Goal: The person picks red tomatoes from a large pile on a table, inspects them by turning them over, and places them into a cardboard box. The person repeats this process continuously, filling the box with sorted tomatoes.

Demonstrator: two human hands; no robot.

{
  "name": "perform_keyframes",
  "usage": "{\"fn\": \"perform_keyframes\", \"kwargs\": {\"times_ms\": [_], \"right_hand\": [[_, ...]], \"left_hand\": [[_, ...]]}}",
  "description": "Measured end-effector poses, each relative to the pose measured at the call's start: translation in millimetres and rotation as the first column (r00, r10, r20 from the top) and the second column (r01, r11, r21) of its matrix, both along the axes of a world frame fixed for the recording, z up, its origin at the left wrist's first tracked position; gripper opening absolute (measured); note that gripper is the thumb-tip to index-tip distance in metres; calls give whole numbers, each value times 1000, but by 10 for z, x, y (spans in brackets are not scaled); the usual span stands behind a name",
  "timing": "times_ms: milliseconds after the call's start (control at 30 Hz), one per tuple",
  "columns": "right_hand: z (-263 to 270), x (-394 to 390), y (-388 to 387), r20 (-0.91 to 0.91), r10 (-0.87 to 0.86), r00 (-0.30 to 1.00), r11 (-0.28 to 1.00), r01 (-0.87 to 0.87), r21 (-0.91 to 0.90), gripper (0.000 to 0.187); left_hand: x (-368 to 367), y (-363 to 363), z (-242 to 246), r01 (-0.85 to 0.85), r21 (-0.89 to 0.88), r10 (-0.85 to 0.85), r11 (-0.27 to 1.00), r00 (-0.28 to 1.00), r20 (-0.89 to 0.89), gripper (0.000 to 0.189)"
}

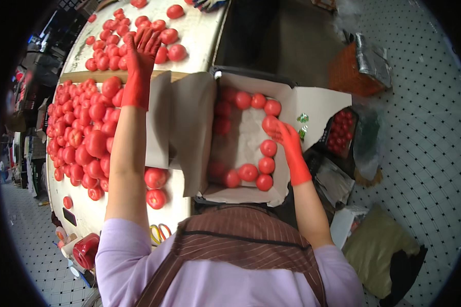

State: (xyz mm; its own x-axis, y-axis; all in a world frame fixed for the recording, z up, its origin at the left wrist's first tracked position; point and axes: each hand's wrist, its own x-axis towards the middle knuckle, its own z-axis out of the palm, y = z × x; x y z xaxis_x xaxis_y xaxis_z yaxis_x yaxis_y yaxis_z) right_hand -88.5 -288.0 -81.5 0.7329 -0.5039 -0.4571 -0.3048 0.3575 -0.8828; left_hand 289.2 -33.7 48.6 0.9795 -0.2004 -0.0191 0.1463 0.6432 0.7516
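Observation:
Both of my hands wear red rubber gloves. My left hand (141, 53) reaches over loose tomatoes (113, 50) on the far part of the table, fingers extended and a little apart; whether it touches one is hard to tell. My right hand (290, 144) is inside a paper-lined box (247, 132), its fingers on a tomato (269, 124) by the right wall. More tomatoes (267, 165) line the box's sides around a bare paper middle; those along the left side are in shadow. Paper flaps (192, 130) fold out over the left and right rims.
A large tomato heap (80, 126) covers the near part of the white table (176, 215), bounded by a cardboard strip (88, 76). A phone-like dark object (69, 216), scissors (160, 233) and a red jug (86, 251) sit near my left. A tomato crate (340, 132) and a sack (380, 249) are at right.

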Motion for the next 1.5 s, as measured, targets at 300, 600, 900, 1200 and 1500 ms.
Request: {"fn": "perform_keyframes", "kwargs": {"times_ms": [300,600,900,1200,1500], "right_hand": [[-1087,798,46,-815,-31,578,146,-804,-576,59],[-1363,563,240,6,-172,985,902,160,-400,50],[127,113,471,366,-112,924,570,-242,785,70],[693,-42,306,545,-86,834,681,-350,643,92],[887,20,605,433,-127,893,732,-210,648,92]], "left_hand": [[-2298,-369,-1367,467,842,-733,272,667,-134,51],[-2353,-388,-3524,-323,946,-693,-30,689,213,50],[-2140,-715,-3331,-3,986,-728,-169,674,-123,67],[-2305,-230,-856,781,178,-774,599,621,-122,87],[-2744,33,-287,634,-161,-649,757,757,-72,87]]}}
